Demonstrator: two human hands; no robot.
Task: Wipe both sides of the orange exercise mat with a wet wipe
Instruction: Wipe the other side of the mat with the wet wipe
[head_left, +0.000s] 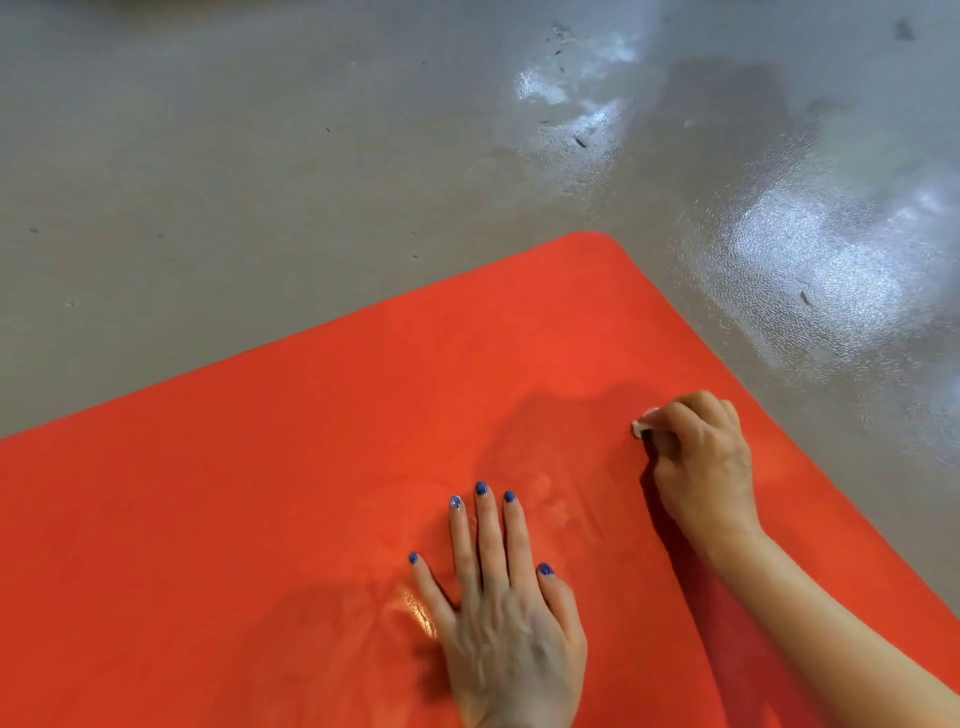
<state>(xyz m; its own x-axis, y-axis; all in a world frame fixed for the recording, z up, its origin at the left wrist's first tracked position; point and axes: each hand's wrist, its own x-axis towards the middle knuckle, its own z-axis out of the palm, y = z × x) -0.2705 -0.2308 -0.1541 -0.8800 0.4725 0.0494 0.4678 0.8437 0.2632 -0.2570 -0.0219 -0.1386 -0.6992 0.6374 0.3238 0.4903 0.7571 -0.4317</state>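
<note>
Orange exercise mat (311, 467) lies flat on the grey floor (260, 156), filling the lower part of the head view; 1 rounded corner points up and away from the person, toward the glossy patches of floor at upper right. The mat's full length runs out of frame, so its long axis cannot be fixed for certain; judged from the 2 visible edges, it likely runs down-left across the view. Left hand (506, 608) rests palm-down on the mat, fingers straight and spread, gripping nothing, apparently bracing the mat. Right hand (701, 462) sits near the right edge, fingers curled and pinching a small white wet wipe (644, 421), of which only a bit shows beyond the knuckles. A faint damp sheen shows between the 2 hands. Step in hand, by judgement: wiping the upper face near the far corner. To do it well: keep the left palm pressing so the mat does not creep, spread the wipe flatter under the fingers for wider contact, work in overlapping strokes out to both edges and the corner. The underside is hidden; whether it is wiped cannot be told.
</note>
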